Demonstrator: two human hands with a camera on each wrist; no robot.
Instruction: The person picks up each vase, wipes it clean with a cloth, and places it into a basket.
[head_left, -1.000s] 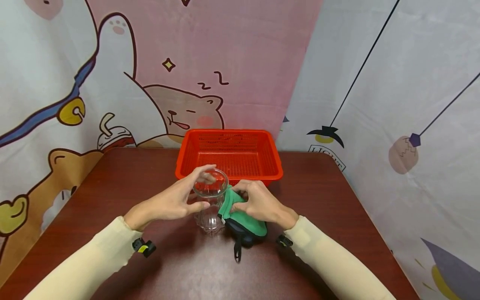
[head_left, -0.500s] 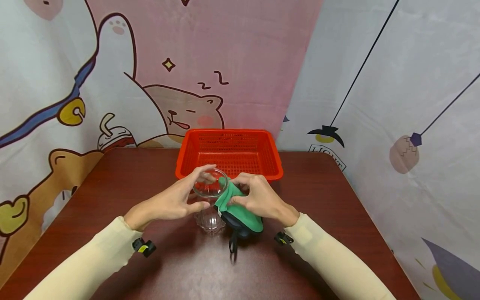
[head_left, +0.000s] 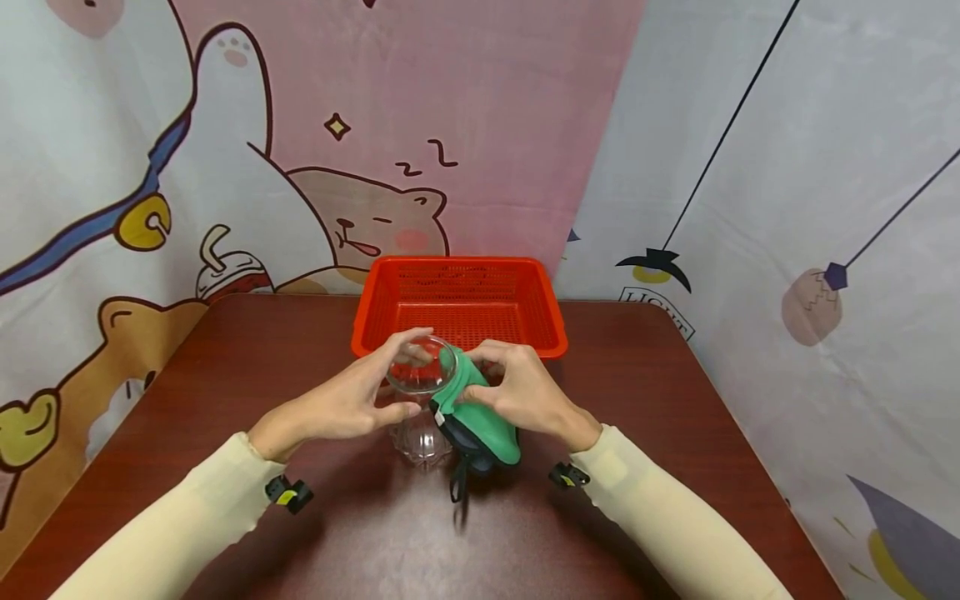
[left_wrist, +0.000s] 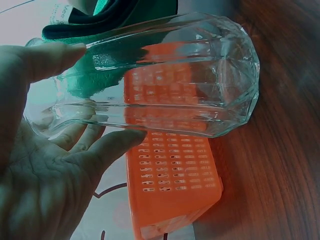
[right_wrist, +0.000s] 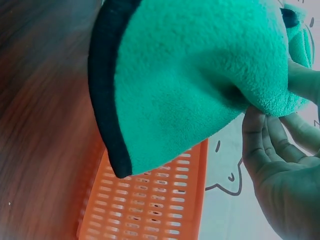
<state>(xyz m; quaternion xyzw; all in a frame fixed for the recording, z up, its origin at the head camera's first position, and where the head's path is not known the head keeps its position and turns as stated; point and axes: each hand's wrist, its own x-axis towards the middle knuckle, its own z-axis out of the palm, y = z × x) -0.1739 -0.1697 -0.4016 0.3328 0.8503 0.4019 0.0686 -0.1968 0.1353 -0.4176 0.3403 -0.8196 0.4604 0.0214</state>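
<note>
A clear glass jar (head_left: 422, 437) with faceted sides stands at the middle of the table. My left hand (head_left: 341, 402) holds it near the rim, thumb on the near side and fingers behind. In the left wrist view, part of the jar (left_wrist: 220, 80) shows past the thumb and fingers. My right hand (head_left: 521, 390) pinches a green cloth (head_left: 487, 429) with dark edging, a white tag and a dark hanging loop. One end of the cloth lies at the jar's mouth, partly seen through the glass. Folds of the cloth (right_wrist: 190, 100) hide part of the right fingertips.
An orange-red perforated plastic basket (head_left: 465, 321) sits behind the jar near the far table edge. Dark reddish-brown wood forms the table (head_left: 637, 367). A cartoon-printed curtain (head_left: 510, 125) hangs behind and beside it.
My right hand has moved slightly up and left with the green cloth, bringing its end into the jar's mouth area. The left hand and jar have stayed in place.
</note>
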